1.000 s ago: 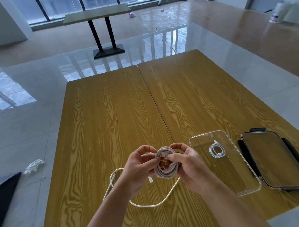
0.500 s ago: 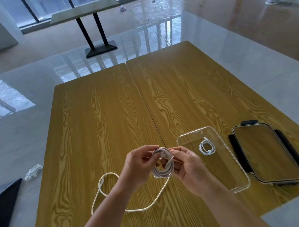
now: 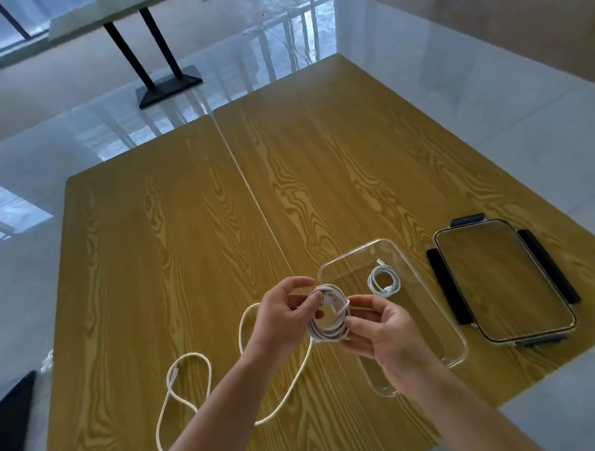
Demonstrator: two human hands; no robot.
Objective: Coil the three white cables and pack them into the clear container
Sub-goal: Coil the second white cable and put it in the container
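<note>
Second table [image 3: 104, 15] beyond wooden table [image 3: 151, 253]

Two bare forearms come up from the bottom edge, each ending in a bare hand. No sleeve, cuff, glove, watch, ring or strap shows on either arm as far as the edge allows. The left hand [image 3: 282, 318] has slim fingers with short nails. The right hand [image 3: 386, 335] is likewise unadorned, and its forearm looks broader, lying closer to the camera. The rest of the person is out of view.

Loose cable [image 3: 193, 384] — tail cut off at bottom edge, forearm-hidden midway.
</note>
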